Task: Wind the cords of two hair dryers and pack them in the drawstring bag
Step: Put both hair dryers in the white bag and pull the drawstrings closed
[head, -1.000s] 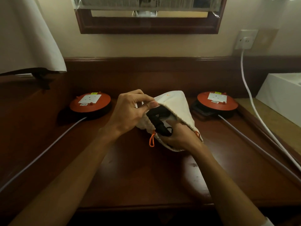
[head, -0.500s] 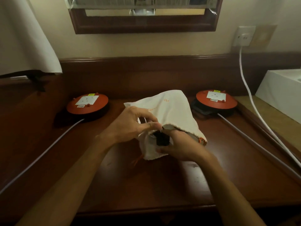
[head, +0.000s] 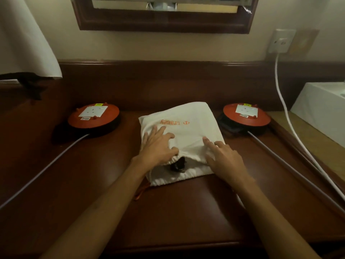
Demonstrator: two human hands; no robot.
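Observation:
A white drawstring bag (head: 188,131) with orange lettering lies flat in the middle of the dark wooden desk (head: 168,212), its mouth toward me. A black part of a hair dryer (head: 178,165) shows in the open mouth; the rest is hidden inside the bag. My left hand (head: 158,146) rests on the bag's left side with fingers spread, its thumb at the gathered mouth. My right hand (head: 224,157) lies on the bag's right front corner, fingers apart. An orange drawstring (head: 141,191) trails from the bag's front left corner, beside my left forearm.
Two orange round cable reels stand on the desk, one at the left (head: 93,116) and one at the right (head: 246,114), each with a grey cable running toward me. A white cord (head: 285,113) hangs from a wall socket (head: 281,41). A white box (head: 323,105) sits at the far right.
The bag was held up off the desk with both hands at its mouth, pushing the black dryer in. Now it lies flat and both hands rest open on top of it.

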